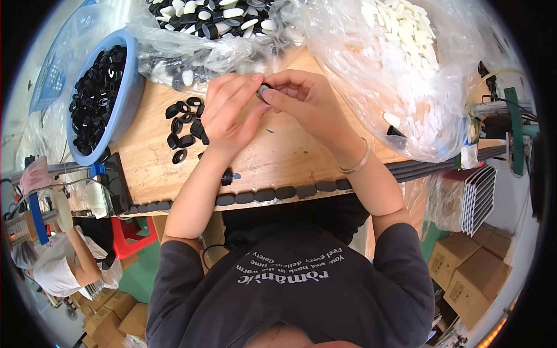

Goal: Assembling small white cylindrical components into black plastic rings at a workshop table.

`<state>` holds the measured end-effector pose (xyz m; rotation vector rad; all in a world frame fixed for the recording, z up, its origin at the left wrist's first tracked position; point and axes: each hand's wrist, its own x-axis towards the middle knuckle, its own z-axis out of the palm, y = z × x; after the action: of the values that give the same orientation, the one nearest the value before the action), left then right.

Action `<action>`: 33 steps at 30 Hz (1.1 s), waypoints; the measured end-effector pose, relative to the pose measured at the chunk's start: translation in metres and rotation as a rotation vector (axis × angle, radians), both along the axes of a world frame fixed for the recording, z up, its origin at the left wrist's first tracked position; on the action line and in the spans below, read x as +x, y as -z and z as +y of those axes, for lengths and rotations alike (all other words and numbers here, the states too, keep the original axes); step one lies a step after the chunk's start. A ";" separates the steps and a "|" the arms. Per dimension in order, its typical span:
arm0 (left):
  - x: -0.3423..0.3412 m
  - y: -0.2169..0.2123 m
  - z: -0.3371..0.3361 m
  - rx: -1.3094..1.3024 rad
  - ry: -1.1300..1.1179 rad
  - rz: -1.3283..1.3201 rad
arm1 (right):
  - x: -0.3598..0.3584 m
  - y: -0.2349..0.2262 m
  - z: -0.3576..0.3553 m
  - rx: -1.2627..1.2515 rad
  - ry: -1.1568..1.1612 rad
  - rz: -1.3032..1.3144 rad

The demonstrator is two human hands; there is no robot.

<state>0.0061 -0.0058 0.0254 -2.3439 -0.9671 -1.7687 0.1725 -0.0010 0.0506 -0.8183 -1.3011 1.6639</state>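
Over the wooden table, my two hands meet at a small black ring-shaped part [263, 88] with a greyish face. My right hand [310, 103] pinches it between thumb and fingers. My left hand [231, 111] has its fingertips closed against the part's other side, the fingers fairly straight. Fingers cover much of the part, so its full shape cannot be made out. Beside my left hand lie several loose black rings [186, 141], some partly hidden by the hand and wrist. Another black piece [227, 176] sits near my left forearm.
A blue basin [132, 75] of black parts stands at the left. Black and white pieces [214, 20] lie on plastic film at the back; white pieces [406, 35] fill a clear bag at the right. Dark padding lines the table's [290, 156] front edge. A person [64, 261] is at lower left.
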 end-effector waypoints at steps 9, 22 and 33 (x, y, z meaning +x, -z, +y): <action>0.001 0.000 0.000 0.007 0.010 0.051 | -0.009 0.008 -0.001 -0.031 0.066 0.052; 0.010 0.003 0.004 -0.131 -0.057 0.026 | 0.006 0.009 0.015 -0.055 0.006 0.013; 0.001 -0.001 0.005 -0.197 -0.046 -0.066 | 0.222 -0.009 0.130 0.451 0.914 -0.864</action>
<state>0.0073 -0.0012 0.0260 -2.3650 -1.2483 -1.8216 0.3946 0.1291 0.0594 -1.6011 -1.4148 0.2511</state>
